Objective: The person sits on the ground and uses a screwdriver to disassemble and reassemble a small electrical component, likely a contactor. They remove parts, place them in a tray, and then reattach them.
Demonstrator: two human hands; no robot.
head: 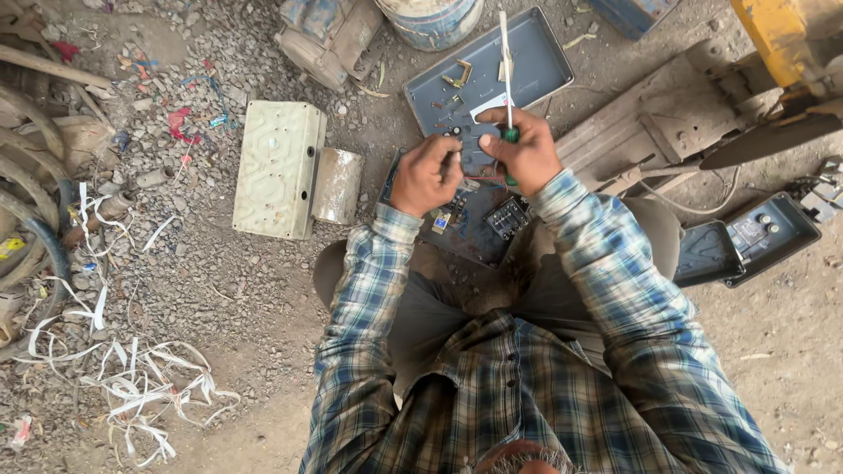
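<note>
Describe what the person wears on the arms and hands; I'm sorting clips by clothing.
Both arms are covered by long sleeves of a plaid shirt in blue, white and brownish checks, with buttoned-style cuffs reaching the wrists. The left hand and the right hand are bare: no gloves; no rings or watch can be seen.

Head view, looking down on a person seated on gravelly ground, in a blue plaid shirt.

Right hand point(525, 151): centre of the frame, closed round a screwdriver point(506, 79) with a green grip, its shaft pointing toward the top edge.
Left hand point(428, 174): just beside the right, fingers curled over small parts; what it pinches cannot be made out.
Below the hands: a dark panel point(479, 224) bearing black terminal blocks.
Above the hands: a grey metal lid point(536, 61) holding loose brass pieces.
Left of centre: a cream metal box point(272, 167).
Lower left: white plastic strips point(140, 386).
Right edge: a black switch box point(764, 233).
</note>
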